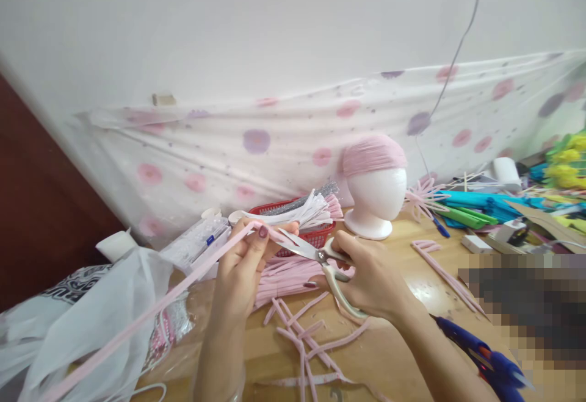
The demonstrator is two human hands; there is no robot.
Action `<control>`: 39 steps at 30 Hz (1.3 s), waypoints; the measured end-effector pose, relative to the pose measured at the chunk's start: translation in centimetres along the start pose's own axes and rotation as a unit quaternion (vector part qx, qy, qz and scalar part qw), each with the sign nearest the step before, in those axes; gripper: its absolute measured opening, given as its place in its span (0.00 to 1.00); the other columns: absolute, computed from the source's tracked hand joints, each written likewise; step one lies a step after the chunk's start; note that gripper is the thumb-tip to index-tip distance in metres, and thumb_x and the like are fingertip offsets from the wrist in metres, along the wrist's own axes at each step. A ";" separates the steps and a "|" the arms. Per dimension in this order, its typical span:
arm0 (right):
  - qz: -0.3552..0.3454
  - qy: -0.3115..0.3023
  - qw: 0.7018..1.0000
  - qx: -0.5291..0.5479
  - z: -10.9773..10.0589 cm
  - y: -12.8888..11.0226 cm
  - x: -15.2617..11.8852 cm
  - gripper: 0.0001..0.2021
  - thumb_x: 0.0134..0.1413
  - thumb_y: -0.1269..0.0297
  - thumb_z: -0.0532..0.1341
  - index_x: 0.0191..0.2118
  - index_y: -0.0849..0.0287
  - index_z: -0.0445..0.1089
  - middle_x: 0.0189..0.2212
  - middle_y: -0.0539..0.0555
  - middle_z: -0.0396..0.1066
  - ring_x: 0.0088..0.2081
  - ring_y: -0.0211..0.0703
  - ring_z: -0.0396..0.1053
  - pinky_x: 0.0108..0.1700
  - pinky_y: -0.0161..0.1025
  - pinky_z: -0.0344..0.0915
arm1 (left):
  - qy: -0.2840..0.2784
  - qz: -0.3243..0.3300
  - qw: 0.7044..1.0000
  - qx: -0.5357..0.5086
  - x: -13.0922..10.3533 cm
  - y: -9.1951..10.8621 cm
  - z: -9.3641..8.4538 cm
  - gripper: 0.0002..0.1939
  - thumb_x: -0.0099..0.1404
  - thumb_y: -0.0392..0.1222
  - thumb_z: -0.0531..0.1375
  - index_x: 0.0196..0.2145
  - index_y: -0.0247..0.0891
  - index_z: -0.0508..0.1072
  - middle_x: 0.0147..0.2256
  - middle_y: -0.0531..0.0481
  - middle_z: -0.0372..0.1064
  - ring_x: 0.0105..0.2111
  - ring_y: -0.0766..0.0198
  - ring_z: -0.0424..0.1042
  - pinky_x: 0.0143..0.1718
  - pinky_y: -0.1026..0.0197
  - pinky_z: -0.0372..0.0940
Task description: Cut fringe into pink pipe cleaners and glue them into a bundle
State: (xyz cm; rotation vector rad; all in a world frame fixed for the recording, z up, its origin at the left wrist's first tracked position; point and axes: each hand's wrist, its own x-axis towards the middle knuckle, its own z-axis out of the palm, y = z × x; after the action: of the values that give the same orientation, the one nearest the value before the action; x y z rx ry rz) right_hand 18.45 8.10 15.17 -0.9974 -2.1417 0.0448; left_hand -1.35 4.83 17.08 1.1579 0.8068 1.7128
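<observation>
My left hand (240, 268) pinches a long pink pipe cleaner (151, 312) near its bent end, and the rest of it slopes down to the lower left. In my right hand (370, 277) is a pair of white-handled scissors (300, 246). Their blades stand apart and point left, close to the pipe cleaner's short end by my left fingers. I cannot tell whether they touch it. Beneath both hands lies a bundle of pink pipe cleaners (281, 284), with several bent pink pieces (304, 340) in front of it.
Behind my hands are a red basket (326, 237) of white, silver and pink stems and a white foam head (378, 191) with a pink-wrapped top. A blue glue gun (480, 350) lies at lower right. A measuring tape (311, 380) is at the front, sheer white fabric (132, 304) at left.
</observation>
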 end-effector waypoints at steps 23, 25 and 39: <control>-0.073 0.092 0.992 -0.052 0.7 0.0 0.1 0.19 0.56 0.53 0.59 0.25 0.53 0.47 0.15 0.43 0.54 0.17 0.34 0.52 0.23 0.32 0.47 | -0.012 0.042 0.999 -0.005 0.1 -0.2 -0.3 0.10 0.64 0.46 0.63 0.30 0.38 0.71 0.31 0.48 0.79 0.38 0.59 0.79 0.43 0.57 0.73; -0.071 0.096 0.991 -0.060 0.8 0.0 0.1 0.19 0.56 0.53 0.59 0.25 0.53 0.47 0.15 0.43 0.54 0.18 0.34 0.51 0.23 0.33 0.47 | -0.012 0.042 0.999 -0.008 0.1 -0.2 -0.3 0.09 0.65 0.45 0.63 0.31 0.38 0.71 0.31 0.48 0.79 0.38 0.59 0.79 0.43 0.58 0.73; -0.051 0.074 0.996 0.018 0.8 0.2 -0.1 0.20 0.49 0.53 0.64 0.27 0.54 0.49 0.19 0.43 0.58 0.19 0.33 0.54 0.23 0.30 0.51 | 0.041 0.039 0.996 -0.067 0.1 -0.4 0.2 0.11 0.62 0.46 0.65 0.30 0.35 0.74 0.29 0.44 0.80 0.37 0.53 0.81 0.44 0.50 0.74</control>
State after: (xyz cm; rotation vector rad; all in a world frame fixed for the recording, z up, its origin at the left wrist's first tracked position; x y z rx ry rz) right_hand 18.04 8.37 14.47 -0.8428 -2.0450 -0.0402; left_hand -1.03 5.07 16.87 1.0450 0.6922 1.8606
